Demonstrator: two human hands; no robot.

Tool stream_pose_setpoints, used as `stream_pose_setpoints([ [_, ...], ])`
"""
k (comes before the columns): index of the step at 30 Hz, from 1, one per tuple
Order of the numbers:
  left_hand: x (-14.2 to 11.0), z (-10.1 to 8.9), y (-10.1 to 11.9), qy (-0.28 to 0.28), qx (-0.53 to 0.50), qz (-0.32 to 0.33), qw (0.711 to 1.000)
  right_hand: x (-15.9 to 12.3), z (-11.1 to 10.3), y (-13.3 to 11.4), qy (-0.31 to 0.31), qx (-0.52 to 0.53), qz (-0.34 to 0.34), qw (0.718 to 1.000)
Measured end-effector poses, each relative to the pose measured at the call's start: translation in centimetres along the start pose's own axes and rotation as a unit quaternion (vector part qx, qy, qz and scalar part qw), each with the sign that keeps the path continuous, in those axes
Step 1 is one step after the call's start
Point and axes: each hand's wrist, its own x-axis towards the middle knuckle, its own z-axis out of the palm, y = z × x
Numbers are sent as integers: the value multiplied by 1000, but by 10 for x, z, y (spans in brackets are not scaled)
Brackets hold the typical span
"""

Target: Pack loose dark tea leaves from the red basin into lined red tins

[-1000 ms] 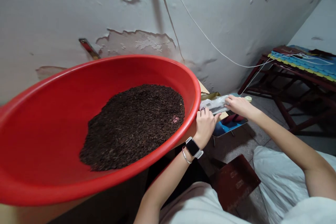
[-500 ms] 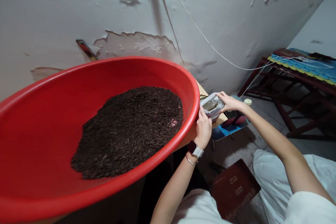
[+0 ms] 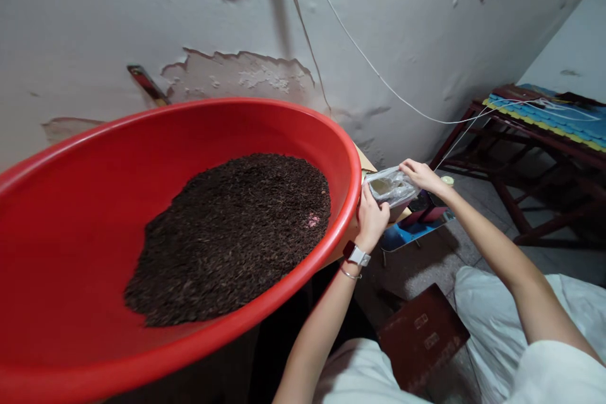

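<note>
A clear plastic bag [image 3: 394,184] with its mouth spread wide stands just right of the red basin. My left hand [image 3: 372,218], with a watch and bangle at the wrist, is closed on the bag's near left edge. On the far right edge, my right hand [image 3: 421,175] pinches the plastic. The large red basin [image 3: 76,164] fills the left side of the view. A heap of dark, dry loose leaves [image 3: 231,233], looking like tea, lies inside it, with a small pinkish patch near its right end. What stands under the bag is mostly hidden.
Below the bag is a blue-topped stool [image 3: 402,237]. A dark red wooden stool [image 3: 423,334] stands on the floor beside a large white sack [image 3: 478,303]. Against the right wall is a wooden rack [image 3: 511,139] with blue and yellow mats. A white cable [image 3: 374,69] hangs along the peeling wall.
My right hand has moved slightly right and up with its edge of the bag, so the mouth is stretched wider. My left hand has shifted a little to the right.
</note>
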Motion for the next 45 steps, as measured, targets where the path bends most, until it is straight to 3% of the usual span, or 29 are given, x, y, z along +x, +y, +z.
stream_pose_setpoints([
  [4, 6, -2, 6, 5, 11, -16, 1000, 4, 13, 9, 66, 52, -4, 996],
  [11, 16, -1, 25, 18, 99, -36, 994, 15, 32, 29, 52, 196, 55, 978],
  [17, 24, 3, 34, 13, 185, -60, 981, 12, 44, 17, 56, 351, 149, 923],
  [22, 27, 7, 34, 22, 206, -82, 975, 14, 41, 11, 52, 356, 207, 910],
  [27, 31, 9, 37, 31, 224, -93, 970, 25, 47, 24, 34, 367, 219, 903],
  [35, 30, 2, 45, -14, 248, -116, 962, 33, 55, 31, 44, 392, 227, 890],
  [40, 30, 3, 40, -5, 196, -124, 973, 34, 63, 34, 111, 398, 239, 878],
  [45, 5, 19, 5, 111, -59, -46, 991, 22, 80, 33, 231, 419, 254, 841],
])
